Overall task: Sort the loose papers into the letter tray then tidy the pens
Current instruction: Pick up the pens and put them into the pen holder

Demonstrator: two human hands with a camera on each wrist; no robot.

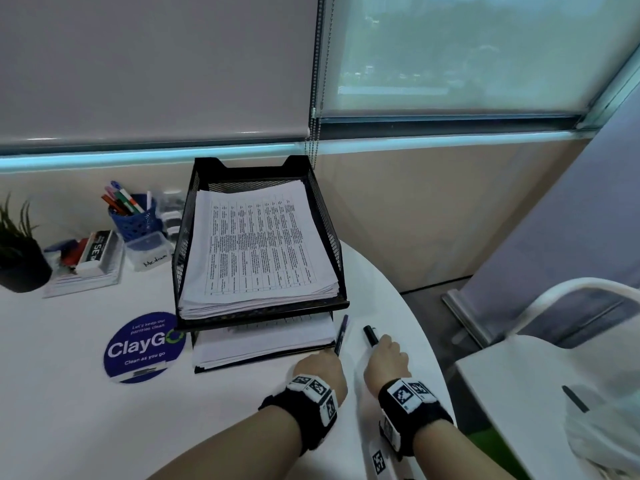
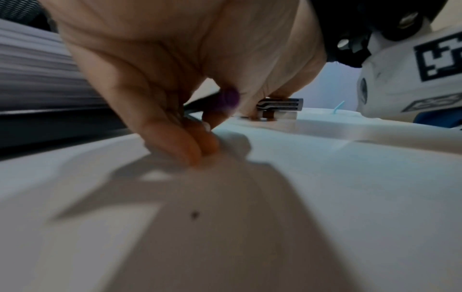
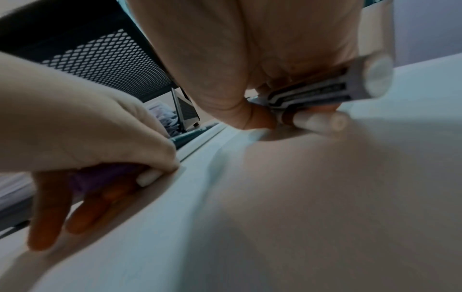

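Observation:
A black mesh two-tier letter tray (image 1: pixel 329 237) stands mid-table, with a stack of printed papers (image 1: pixel 256 247) in its top tier and more sheets (image 1: pixel 259 341) in the lower one. To its right, my left hand (image 1: pixel 320 367) pinches the near end of a purple pen (image 1: pixel 341 334) that lies on the table; the same purple pen (image 2: pixel 228 97) shows under the fingers in the left wrist view. My right hand (image 1: pixel 388 358) grips a black-capped marker (image 1: pixel 370 336); its grey striped barrel (image 3: pixel 325 87) shows in the right wrist view.
A blue pen cup (image 1: pixel 136 221) with several pens stands left of the tray, beside clear boxes (image 1: pixel 149 249) and a potted plant (image 1: pixel 17 251). A round blue ClayGo sticker (image 1: pixel 143 346) lies on the white table (image 1: pixel 86 410). A white chair (image 1: pixel 554 358) is at the right.

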